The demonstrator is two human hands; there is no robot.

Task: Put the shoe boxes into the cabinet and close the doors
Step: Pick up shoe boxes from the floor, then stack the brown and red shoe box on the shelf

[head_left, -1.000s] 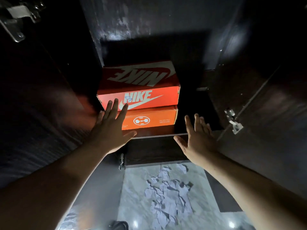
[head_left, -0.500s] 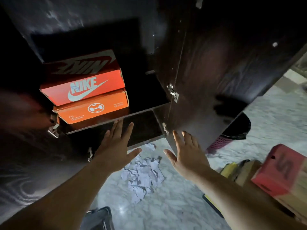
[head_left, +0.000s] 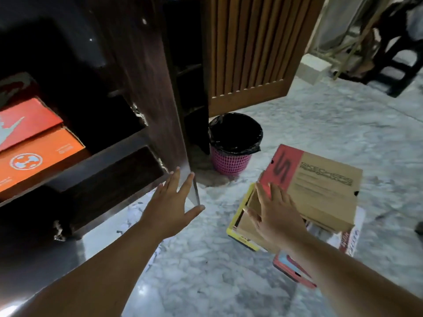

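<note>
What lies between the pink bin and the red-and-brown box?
Only bare marble floor separates the pink mesh waste bin from the red-and-brown cardboard shoe box, seen in the head view.

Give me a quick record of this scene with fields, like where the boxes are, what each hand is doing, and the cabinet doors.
boxes in cabinet: red Nike box stacked on orange box, on a shelf
boxes on floor: Skechers box on top of a pile of other boxes
left hand: open, fingers spread, in front of the cabinet door edge
right hand: open, reaching over the pile's near edge; contact unclear
cabinet door: open
nearby: pink bin with black liner, on marble floor
task state: boxes left outside, doors not closed
</note>
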